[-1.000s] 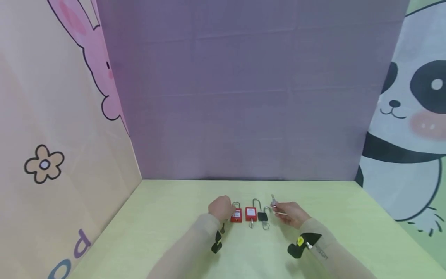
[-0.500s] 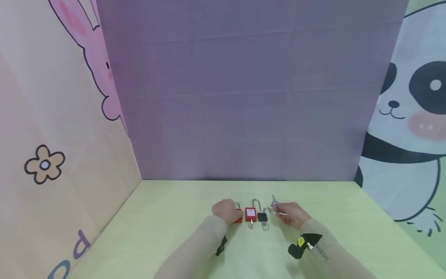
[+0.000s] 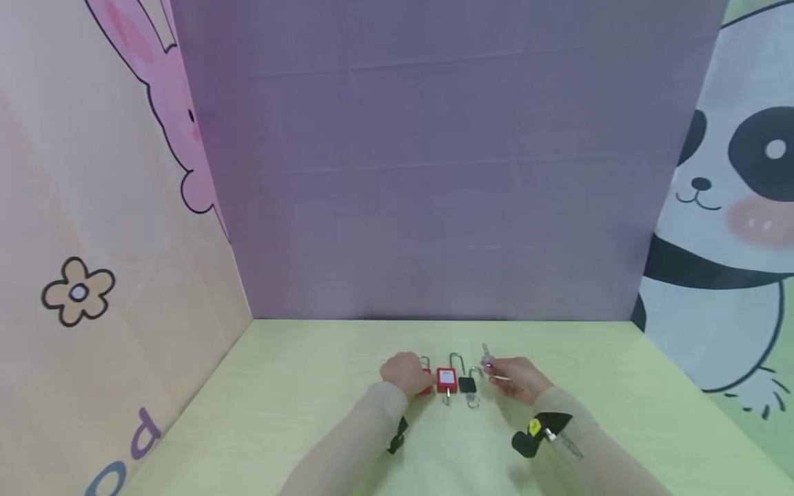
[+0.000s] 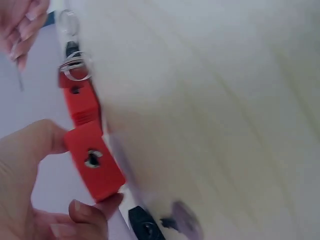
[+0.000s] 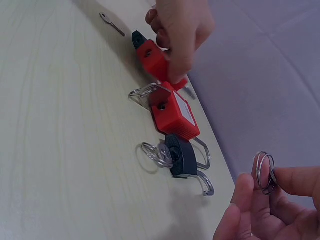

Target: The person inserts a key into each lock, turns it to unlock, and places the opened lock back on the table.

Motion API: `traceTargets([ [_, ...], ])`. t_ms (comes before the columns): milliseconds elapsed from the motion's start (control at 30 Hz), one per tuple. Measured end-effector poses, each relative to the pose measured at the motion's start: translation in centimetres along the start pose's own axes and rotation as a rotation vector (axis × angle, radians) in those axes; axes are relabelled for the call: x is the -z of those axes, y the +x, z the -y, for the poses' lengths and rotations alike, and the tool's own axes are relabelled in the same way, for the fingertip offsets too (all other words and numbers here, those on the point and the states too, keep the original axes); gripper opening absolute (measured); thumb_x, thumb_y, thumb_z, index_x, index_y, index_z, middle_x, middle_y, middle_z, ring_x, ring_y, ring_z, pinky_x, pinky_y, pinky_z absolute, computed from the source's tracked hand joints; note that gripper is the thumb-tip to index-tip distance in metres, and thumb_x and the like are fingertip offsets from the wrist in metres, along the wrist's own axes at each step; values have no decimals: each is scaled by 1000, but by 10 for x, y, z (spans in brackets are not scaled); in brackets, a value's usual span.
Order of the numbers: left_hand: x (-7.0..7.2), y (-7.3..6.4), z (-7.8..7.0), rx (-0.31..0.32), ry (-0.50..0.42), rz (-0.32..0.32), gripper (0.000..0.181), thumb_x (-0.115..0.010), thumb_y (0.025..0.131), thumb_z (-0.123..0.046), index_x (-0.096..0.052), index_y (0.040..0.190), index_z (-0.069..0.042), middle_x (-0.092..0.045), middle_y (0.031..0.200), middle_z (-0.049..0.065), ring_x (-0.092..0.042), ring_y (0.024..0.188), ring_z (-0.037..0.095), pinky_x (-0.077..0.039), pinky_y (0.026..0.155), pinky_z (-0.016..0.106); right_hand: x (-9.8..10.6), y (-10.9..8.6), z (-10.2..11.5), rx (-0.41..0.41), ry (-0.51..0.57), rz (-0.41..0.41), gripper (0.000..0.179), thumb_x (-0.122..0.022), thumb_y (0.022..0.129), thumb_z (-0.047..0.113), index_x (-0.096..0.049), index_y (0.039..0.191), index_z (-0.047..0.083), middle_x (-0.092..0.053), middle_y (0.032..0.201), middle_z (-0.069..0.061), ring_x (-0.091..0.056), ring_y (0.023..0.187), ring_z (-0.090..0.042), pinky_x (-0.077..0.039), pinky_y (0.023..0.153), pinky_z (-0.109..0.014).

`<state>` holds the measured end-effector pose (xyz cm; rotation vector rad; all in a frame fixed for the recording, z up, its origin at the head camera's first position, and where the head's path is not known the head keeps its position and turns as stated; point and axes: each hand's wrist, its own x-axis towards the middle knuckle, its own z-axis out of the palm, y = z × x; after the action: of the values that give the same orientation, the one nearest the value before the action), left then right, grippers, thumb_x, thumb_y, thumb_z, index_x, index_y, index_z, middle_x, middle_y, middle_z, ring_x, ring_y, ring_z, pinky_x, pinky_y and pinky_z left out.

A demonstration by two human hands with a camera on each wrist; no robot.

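Note:
My left hand (image 3: pixel 406 372) grips a red padlock (image 4: pixel 95 160) between thumb and fingers; its keyhole end shows in the left wrist view. In the head view the hand covers most of that padlock. Just to its right lies a second red padlock (image 3: pixel 446 379) with a white label and a key in its keyhole. Beside that is a black padlock (image 3: pixel 467 385), its shackle open, with a key and rings at its base. My right hand (image 3: pixel 520 379) pinches a wire key ring (image 5: pixel 265 172); a key (image 3: pixel 486 351) sticks up from that hand in the head view.
Left of the held padlock, another black lock body (image 5: pixel 139 39) and a loose key (image 5: pixel 111 23) lie on the pale table (image 3: pixel 310 358). A purple backdrop (image 3: pixel 434 172) rises behind the table, with printed side panels left and right.
My left hand has moved right and now covers most of the left red padlock. The key near my left wrist has gone out of sight. My right hand has barely moved.

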<state>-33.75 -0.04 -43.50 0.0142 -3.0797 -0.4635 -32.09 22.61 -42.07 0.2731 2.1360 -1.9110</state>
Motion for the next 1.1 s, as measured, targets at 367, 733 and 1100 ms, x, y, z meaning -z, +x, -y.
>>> traceTargets([
  [367, 38, 10, 8, 41, -1429, 139, 36, -68, 90, -25, -52, 108, 2, -59, 108, 15, -62, 92, 20, -56, 83, 30, 3, 5, -2, -16, 1, -16, 34, -50, 101, 16, -56, 126, -7, -70, 96, -4, -62, 78, -10, -48, 71, -23],
  [733, 33, -13, 7, 310, -1665, 302, 45, -77, 83, -27, -62, 115, -1, -65, 96, 6, -59, 83, 15, -53, 74, 23, 3, 4, -1, -4, -1, -21, 33, -50, 100, 16, -58, 123, -6, -69, 91, -1, -62, 74, -8, -47, 66, -21],
  [1100, 28, -19, 2, 348, -1814, 384, 41, -71, 88, -15, -57, 123, 2, -65, 104, 14, -63, 89, 19, -51, 93, 30, 3, 5, -4, 0, 2, -15, 32, -50, 101, 14, -58, 123, -8, -69, 92, -1, -62, 74, -7, -48, 67, -21],
])
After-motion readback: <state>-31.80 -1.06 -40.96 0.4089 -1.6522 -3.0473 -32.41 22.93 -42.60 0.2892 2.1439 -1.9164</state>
